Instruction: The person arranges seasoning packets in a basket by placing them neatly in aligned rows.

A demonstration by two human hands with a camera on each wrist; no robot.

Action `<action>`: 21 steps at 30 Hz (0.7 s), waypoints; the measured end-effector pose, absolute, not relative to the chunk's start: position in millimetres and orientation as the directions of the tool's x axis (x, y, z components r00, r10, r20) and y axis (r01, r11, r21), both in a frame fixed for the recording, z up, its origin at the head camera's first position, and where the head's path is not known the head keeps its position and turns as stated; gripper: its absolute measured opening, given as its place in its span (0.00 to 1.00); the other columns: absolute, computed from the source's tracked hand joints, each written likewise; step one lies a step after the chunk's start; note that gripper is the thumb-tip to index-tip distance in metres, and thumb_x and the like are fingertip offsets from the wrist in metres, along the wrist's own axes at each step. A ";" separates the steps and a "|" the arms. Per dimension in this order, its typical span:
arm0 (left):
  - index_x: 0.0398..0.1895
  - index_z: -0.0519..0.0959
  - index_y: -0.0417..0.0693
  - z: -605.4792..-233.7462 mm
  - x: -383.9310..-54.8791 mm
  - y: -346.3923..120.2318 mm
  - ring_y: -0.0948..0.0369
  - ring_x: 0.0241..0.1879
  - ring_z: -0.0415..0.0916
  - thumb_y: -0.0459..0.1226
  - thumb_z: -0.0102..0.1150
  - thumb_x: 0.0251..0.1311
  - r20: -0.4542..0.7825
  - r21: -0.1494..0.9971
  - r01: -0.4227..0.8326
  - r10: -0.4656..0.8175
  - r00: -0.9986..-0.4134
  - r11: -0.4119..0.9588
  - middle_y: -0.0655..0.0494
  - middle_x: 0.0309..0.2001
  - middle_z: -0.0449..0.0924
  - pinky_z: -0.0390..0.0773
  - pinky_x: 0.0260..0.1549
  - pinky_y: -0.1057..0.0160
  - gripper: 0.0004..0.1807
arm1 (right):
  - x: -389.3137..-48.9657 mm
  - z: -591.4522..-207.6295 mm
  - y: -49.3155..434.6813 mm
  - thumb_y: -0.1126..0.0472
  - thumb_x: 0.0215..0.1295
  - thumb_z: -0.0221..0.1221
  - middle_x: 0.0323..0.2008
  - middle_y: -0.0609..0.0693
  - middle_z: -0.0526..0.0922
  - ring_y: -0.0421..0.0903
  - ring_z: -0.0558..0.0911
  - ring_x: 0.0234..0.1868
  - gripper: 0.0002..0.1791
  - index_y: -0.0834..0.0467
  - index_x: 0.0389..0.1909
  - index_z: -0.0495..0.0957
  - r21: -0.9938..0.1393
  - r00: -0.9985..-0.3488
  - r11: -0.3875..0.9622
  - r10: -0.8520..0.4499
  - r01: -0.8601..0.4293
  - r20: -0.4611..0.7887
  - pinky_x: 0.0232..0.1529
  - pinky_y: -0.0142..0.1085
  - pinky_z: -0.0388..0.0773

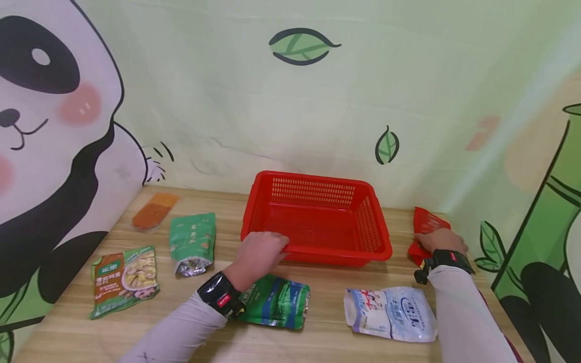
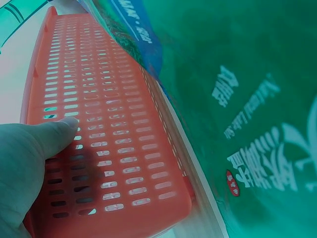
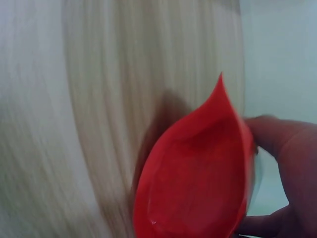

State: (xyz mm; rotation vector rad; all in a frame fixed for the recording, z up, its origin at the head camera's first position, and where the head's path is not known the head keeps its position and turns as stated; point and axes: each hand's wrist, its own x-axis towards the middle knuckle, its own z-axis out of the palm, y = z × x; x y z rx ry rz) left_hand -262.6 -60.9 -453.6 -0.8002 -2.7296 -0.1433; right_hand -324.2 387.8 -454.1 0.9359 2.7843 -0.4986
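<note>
A red plastic basket [image 1: 313, 256] with slotted walls stands at the back middle of the table. My left hand [image 1: 262, 250] grips its near left rim; in the left wrist view the thumb [image 2: 57, 136] lies against the slotted wall. Below that wrist lies a green and blue pouch [image 1: 283, 305], partly hidden by the hand. At the far right, my right hand [image 1: 442, 240] holds a red pouch [image 1: 428, 221]. In the right wrist view the pouch's red bottom [image 3: 193, 183] faces the camera, with fingers along its right side.
A white and light-blue pouch [image 1: 392, 313] lies near the right forearm. To the left are a green pouch with silver bottom [image 1: 192, 239], an orange-brown packet [image 1: 156, 209] and a green-brown food packet [image 1: 125, 280]. A printed cloth wall [image 1: 218, 101] rises behind the table [image 1: 327, 343].
</note>
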 end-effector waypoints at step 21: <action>0.32 0.84 0.53 -455.7 -264.7 -61.4 0.66 0.19 0.69 0.48 0.75 0.57 0.317 0.008 0.547 0.517 -0.795 0.837 0.62 0.20 0.79 0.68 0.20 0.71 0.12 | -331.4 -462.0 382.5 0.41 0.66 0.55 0.51 0.77 0.69 0.70 0.69 0.51 0.45 0.81 0.60 0.65 -0.204 -0.761 0.740 0.579 0.641 -0.291 0.58 0.59 0.72</action>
